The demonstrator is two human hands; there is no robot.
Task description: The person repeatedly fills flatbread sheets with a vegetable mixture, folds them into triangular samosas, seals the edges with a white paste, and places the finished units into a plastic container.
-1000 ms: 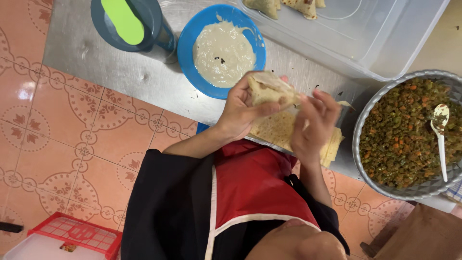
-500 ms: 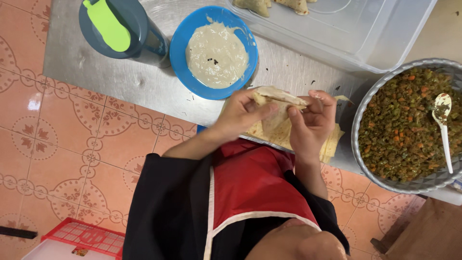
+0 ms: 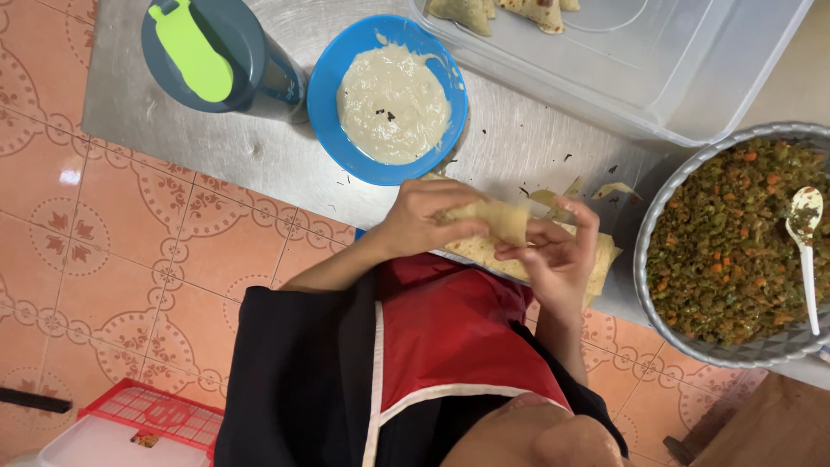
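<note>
Both hands hold one pale pastry sheet [image 3: 500, 220] folded into a wedge, just above the near edge of the steel table [image 3: 259, 147]. My left hand [image 3: 424, 218] pinches its left side from above. My right hand [image 3: 558, 255] cups it from below with fingers spread. A stack of flat pastry sheets [image 3: 598, 259] lies on the table under the hands. A blue bowl of pale paste [image 3: 391, 99] stands just beyond the left hand. To the right, a metal bowl of chopped green and orange filling [image 3: 726, 242] holds a white spoon [image 3: 806, 251].
A clear plastic tub [image 3: 657, 60] with folded pastries [image 3: 471, 12] sits at the back. A dark bottle with a green lid [image 3: 212, 56] stands at the left. Below is orange patterned tile floor [image 3: 104, 259] and a red and white box [image 3: 138, 428]. I wear a red apron.
The pastry has been folded smaller and tighter between the hands. Both hands have dropped slightly toward the table's near edge.
</note>
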